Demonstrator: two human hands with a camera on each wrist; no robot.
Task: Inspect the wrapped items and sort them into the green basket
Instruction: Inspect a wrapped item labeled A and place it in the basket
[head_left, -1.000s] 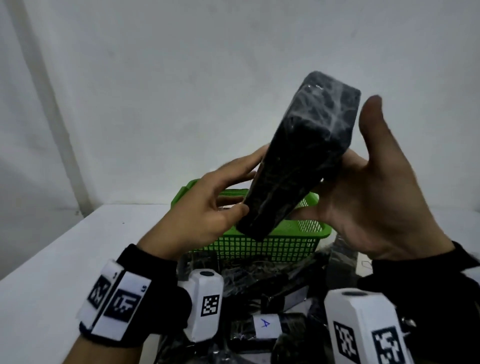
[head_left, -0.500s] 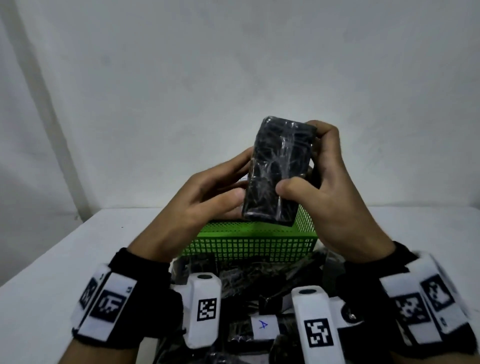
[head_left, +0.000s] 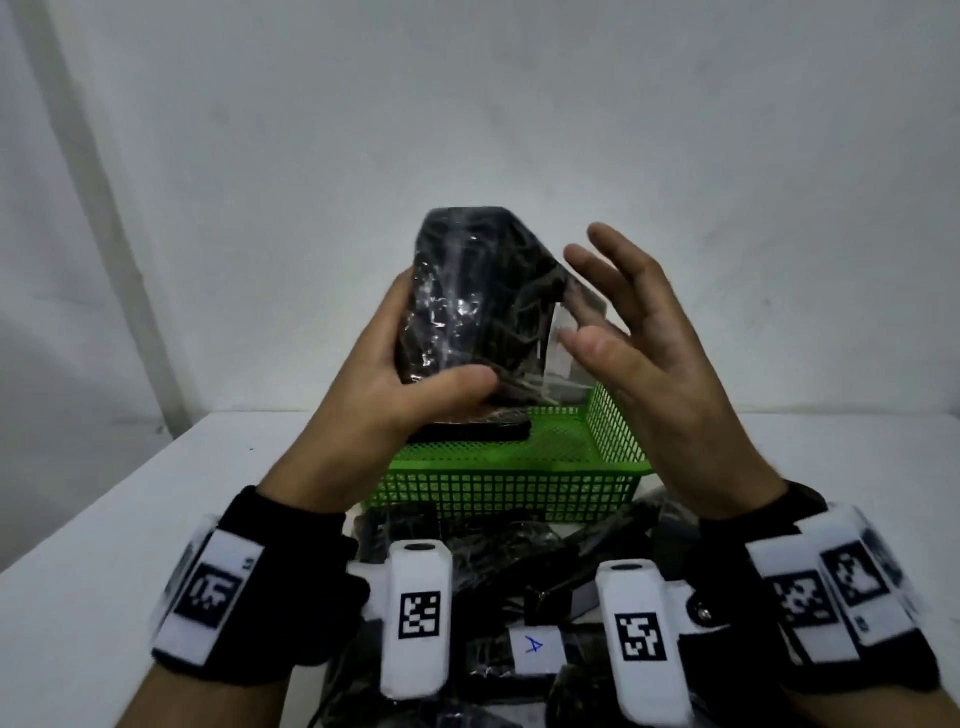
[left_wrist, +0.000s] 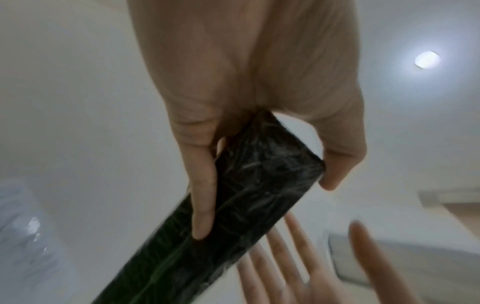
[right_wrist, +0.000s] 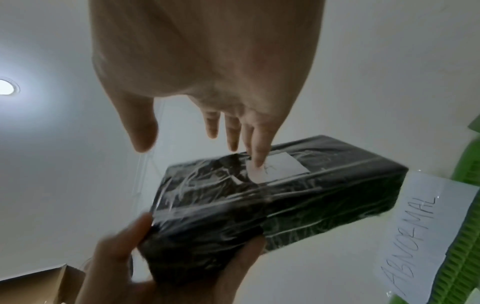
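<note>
The left hand (head_left: 400, 395) gripped the lower end of a black wrapped block (head_left: 478, 306), thumb curled across its near face and fingers along the far side; the left wrist view showed the same hold, with one finger (left_wrist: 202, 195) lying lengthwise along the block (left_wrist: 246, 205) and the thumb on the opposite edge. The right hand (head_left: 649, 364) held nothing: its fingers were spread and nearly straight, just beside the block's right edge. In the right wrist view one fingertip (right_wrist: 257, 162) of that hand (right_wrist: 207, 61) reached down to a white label (right_wrist: 283, 166) on the block's upper face (right_wrist: 259, 205); whether it actually touched the label could not be told because of blur. A faint handwritten mark showed on that label.

The block was held upright, slightly tilted, in the air above the green basket (head_left: 519, 493), wrapped in shiny clear film. The basket stood on the white surface (head_left: 104, 545), and a dark flat item (head_left: 478, 431) lay inside it, partly hidden by the left hand. A white sheet lettered "ABNORMAL" (right_wrist: 420, 232) hung on green mesh in the right wrist view.

Nearer the person, between the wrists, lay a pile of more black wrapped items (head_left: 519, 561), one bearing a white label with a blue "A" (head_left: 535, 647). Both wrists wore black bands carrying white blocks with square coded markers. A pale wall stood behind the surface.
</note>
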